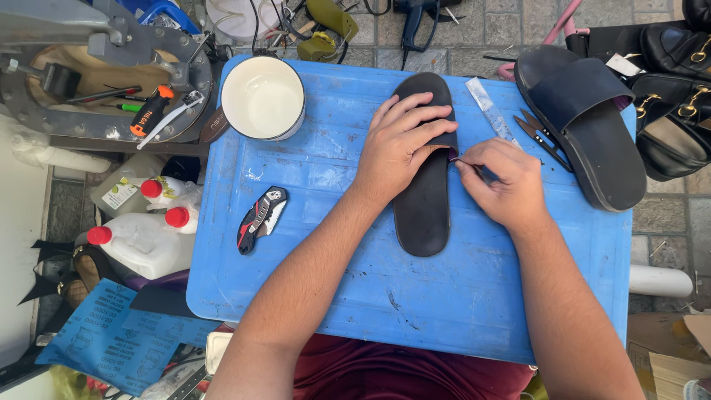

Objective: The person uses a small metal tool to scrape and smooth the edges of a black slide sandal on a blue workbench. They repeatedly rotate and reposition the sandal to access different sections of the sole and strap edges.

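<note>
Two hands meet over a black sole (pixel 422 200) lying lengthwise at the middle of a blue board (pixel 333 296) on our lap. In the head view, our left hand (pixel 404 144) lies flat and spread across the sole's far half, pinning it down. Our right hand (pixel 503 181), fingers drawn together, pinches a thin tool whose tip touches a sliver of purple at the sole's right edge; what kind of tool we cannot tell.

We judge the step in hand to be edge work on the sole, and the next move calls for steady downward pressure and a light, controlled touch along that seam.

To the left lie a folded utility knife (pixel 261 218) and a white bowl (pixel 261 98); a finished black sandal (pixel 585 122) and small snips (pixel 544 137) rest far right.
</note>
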